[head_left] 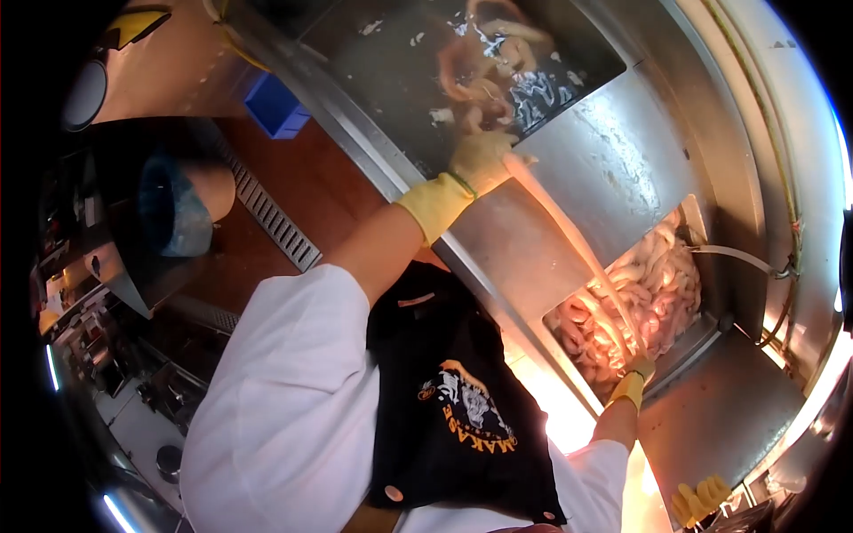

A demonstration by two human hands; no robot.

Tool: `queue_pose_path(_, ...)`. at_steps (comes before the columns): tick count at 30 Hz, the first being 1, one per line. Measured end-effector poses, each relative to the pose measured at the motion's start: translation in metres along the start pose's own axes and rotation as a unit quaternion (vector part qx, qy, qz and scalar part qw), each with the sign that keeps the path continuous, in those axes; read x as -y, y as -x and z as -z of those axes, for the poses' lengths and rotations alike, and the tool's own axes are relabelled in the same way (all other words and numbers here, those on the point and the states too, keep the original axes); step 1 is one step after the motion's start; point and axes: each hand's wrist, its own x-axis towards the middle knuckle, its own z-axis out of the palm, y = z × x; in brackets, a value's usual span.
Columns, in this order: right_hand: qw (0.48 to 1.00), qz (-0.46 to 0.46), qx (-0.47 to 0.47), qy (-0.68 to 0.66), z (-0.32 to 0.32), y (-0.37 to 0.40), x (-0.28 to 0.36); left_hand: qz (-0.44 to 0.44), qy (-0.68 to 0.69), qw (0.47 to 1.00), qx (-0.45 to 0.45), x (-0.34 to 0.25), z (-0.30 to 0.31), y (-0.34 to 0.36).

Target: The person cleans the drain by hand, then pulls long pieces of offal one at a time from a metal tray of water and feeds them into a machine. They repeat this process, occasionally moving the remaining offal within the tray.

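A long pale strand of intestine stretches between my two yellow-gloved hands, across the steel divider. My left hand is closed around its upper part, at the edge of the water-filled sink. More intestines lie in that water. Lower down, my right hand is closed on the strand's other part, at the near side of a smaller basin. That basin is heaped with pale pink intestines. My right fingertips are partly lost among them.
A thin tap pipe reaches over the smaller basin from the wall side. A yellow glove shows at lower right. On the red floor are a blue crate, a drain grate and a bin lined with a blue bag.
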Motion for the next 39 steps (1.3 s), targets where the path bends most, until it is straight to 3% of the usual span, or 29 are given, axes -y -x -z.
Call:
queue_pose_path(2, 0.934, -0.289, 0.111, -0.177, -0.014, -0.001, -0.05, -0.059, -0.036, 0.995, -0.07, -0.003, -0.012, 0.023)
queue_pose_path(4, 0.985, -0.132, 0.082, -0.078, -0.014, -0.003, -0.036, 0.005, -0.028, 0.999, 0.033, -0.001, -0.013, 0.013)
queue_pose_path(5, 0.996, -0.055, 0.067, -0.024, -0.012, -0.002, -0.02, -0.009, -0.029, 1.0, 0.004, -0.001, -0.012, 0.012)
queue_pose_path(7, 0.991, -0.071, 0.093, -0.058, 0.049, 0.042, 0.151, -0.015, -0.052, 0.999, -0.007, -0.001, -0.009, 0.011)
queue_pose_path(9, 0.965, 0.138, 0.02, -0.22, 0.006, 0.039, 0.209, -0.011, -0.103, 0.995, -0.01, -0.008, 0.0, 0.009)
queue_pose_path(10, 0.932, 0.279, -0.021, -0.232, 0.039, 0.084, 0.312, -0.014, -0.098, 0.995, -0.013, -0.007, -0.004, 0.009)
queue_pose_path(11, 0.909, 0.318, 0.035, -0.265, 0.041, 0.1, 0.366, 0.001, -0.103, 0.995, 0.007, -0.004, -0.01, 0.011)
queue_pose_path(12, 0.893, 0.387, -0.021, -0.231, 0.016, 0.105, 0.402, 0.01, -0.105, 0.994, 0.016, -0.002, -0.013, 0.012)
queue_pose_path(14, 0.877, 0.425, 0.049, -0.218, 0.026, 0.128, 0.5, 0.044, -0.037, 0.997, 0.046, 0.0, -0.017, 0.014)
queue_pose_path(15, 0.875, 0.429, 0.052, -0.22, 0.025, 0.13, 0.52, 0.059, -0.006, 0.997, 0.056, 0.002, -0.016, 0.015)
queue_pose_path(17, 0.911, 0.332, 0.067, -0.236, 0.021, 0.132, 0.546, 0.067, 0.043, 0.996, 0.028, 0.001, -0.008, 0.016)
queue_pose_path(19, 0.928, 0.324, 0.061, -0.171, 0.016, 0.122, 0.528, 0.056, 0.102, 0.989, -0.095, 0.001, -0.015, 0.015)
queue_pose_path(20, 0.944, 0.311, 0.049, -0.103, 0.017, 0.112, 0.511, 0.058, 0.099, 0.989, -0.094, 0.003, -0.022, 0.019)
queue_pose_path(22, 0.964, 0.188, 0.161, -0.097, 0.033, 0.096, 0.474, 0.016, 0.088, 0.992, -0.089, -0.002, -0.019, 0.015)
queue_pose_path(24, 0.957, 0.262, 0.041, -0.114, 0.002, 0.052, 0.39, 0.018, 0.076, 0.995, -0.065, 0.001, -0.024, 0.014)
queue_pose_path(26, 0.968, 0.199, 0.063, -0.137, 0.009, 0.043, 0.322, 0.02, 0.063, 0.997, -0.036, 0.001, -0.021, 0.015)
queue_pose_path(28, 0.973, 0.162, 0.041, -0.161, 0.006, 0.031, 0.25, 0.086, 0.068, 0.994, -0.017, -0.01, -0.006, 0.012)
queue_pose_path(29, 0.974, 0.205, 0.012, -0.097, -0.008, 0.004, 0.183, 0.087, 0.063, 0.994, -0.017, -0.009, -0.005, 0.012)
queue_pose_path(30, 0.95, 0.305, -0.012, 0.068, 0.003, 0.005, 0.15, 0.045, 0.028, 0.999, -0.008, -0.007, -0.005, 0.013)
queue_pose_path(31, 0.889, 0.397, -0.067, 0.219, 0.014, 0.006, 0.117, 0.003, -0.007, 1.0, 0.004, -0.005, -0.004, 0.015)
queue_pose_path(32, 0.916, 0.236, 0.019, 0.324, -0.001, -0.002, 0.06, 0.006, -0.006, 1.0, 0.01, -0.011, -0.002, 0.02)
queue_pose_path(33, 0.91, 0.199, 0.082, 0.355, 0.005, -0.001, 0.02, 0.038, 0.024, 0.999, -0.009, -0.016, 0.002, 0.018)
queue_pose_path(34, 0.94, 0.053, 0.137, 0.307, -0.001, -0.003, -0.007, 0.067, 0.051, 0.996, -0.031, -0.016, 0.007, 0.013)
queue_pose_path(35, 0.948, -0.027, 0.155, 0.276, -0.003, 0.004, -0.032, 0.07, 0.048, 0.996, -0.032, -0.018, 0.011, 0.012)
queue_pose_path(37, 0.976, -0.086, 0.14, 0.145, -0.012, 0.006, -0.037, 0.036, 0.02, 0.999, 0.017, -0.017, 0.019, 0.008)
queue_pose_path(39, 0.99, -0.077, 0.095, -0.069, -0.033, -0.004, -0.028, 0.049, 0.018, 0.996, 0.074, -0.011, 0.011, 0.01)
